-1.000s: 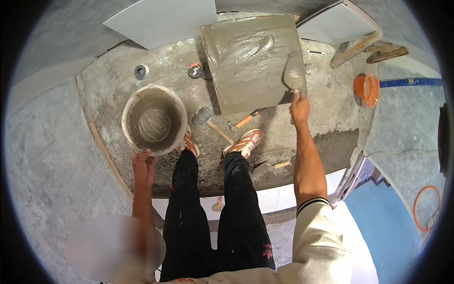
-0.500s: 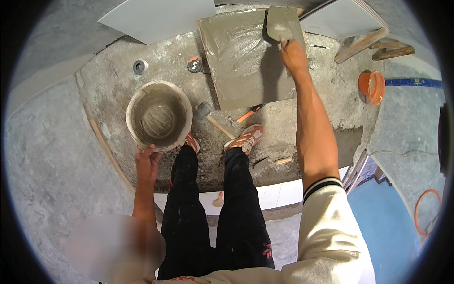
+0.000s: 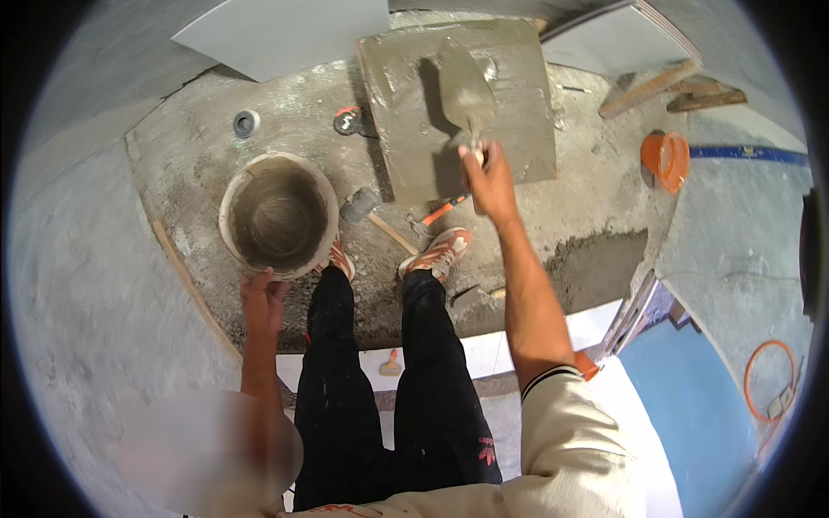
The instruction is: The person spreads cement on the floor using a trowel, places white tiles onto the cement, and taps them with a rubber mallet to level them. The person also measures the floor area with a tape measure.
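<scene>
trowel (image 3: 467, 93) has moved left, tip pointing away, long axis leaning left; right hand (image 3: 493, 186) grips it, left hand (image 3: 262, 300) a bucket (image 3: 228, 207).

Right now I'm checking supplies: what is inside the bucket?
Grey mortar coats the inner wall of the bucket and covers its bottom. The bottom itself is hidden, so the mortar's depth can't be told.

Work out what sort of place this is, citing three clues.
Probably a room under construction or renovation: a flat slab is coated in what looks like wet grey mortar, a trowel is held over it, and a mallet lies nearby.
</scene>
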Tool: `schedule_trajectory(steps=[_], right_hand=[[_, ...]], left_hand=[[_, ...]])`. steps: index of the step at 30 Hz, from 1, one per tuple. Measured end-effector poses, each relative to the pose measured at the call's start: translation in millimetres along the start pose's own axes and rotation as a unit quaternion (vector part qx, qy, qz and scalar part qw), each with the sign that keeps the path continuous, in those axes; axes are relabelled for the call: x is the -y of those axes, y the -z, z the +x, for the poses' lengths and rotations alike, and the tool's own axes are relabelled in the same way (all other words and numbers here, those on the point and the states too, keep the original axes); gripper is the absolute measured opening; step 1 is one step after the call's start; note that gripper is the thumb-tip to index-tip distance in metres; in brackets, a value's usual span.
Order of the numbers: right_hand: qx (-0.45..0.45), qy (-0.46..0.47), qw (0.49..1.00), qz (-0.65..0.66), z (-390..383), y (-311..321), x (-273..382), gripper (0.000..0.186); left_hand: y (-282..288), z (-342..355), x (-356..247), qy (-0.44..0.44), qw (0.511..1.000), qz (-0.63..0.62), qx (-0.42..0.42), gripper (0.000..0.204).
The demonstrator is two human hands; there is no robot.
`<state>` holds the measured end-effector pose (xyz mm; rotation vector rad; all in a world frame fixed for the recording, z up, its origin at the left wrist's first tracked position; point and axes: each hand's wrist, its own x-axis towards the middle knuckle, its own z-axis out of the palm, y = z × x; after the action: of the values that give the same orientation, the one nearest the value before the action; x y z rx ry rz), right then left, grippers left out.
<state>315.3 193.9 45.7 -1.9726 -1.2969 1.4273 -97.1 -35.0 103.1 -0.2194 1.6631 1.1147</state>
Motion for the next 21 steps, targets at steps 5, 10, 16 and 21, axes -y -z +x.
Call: schedule_trajectory(steps=[5, 10, 16, 21], right_hand=[[-0.204, -0.112, 0.957, -0.172, -102, 15, -88, 0.047], [-0.322, -0.171, 0.913, -0.181, -121, 11, -196, 0.047], [-0.344, -0.038, 0.921, -0.178, -39, -13, -260, 0.039], [-0.325, -0.024, 0.922, -0.211, -35, -37, -294, 0.046]], left_hand=[[1, 6, 1, 0.008, 1.0, 0.02, -0.019, 0.042], [-5, 12, 5, 0.004, 0.998, 0.055, 0.012, 0.038], [4, 39, 22, 0.007, 0.993, 0.112, 0.026, 0.036], [4, 46, 24, 0.007, 0.987, 0.158, 0.022, 0.036]])
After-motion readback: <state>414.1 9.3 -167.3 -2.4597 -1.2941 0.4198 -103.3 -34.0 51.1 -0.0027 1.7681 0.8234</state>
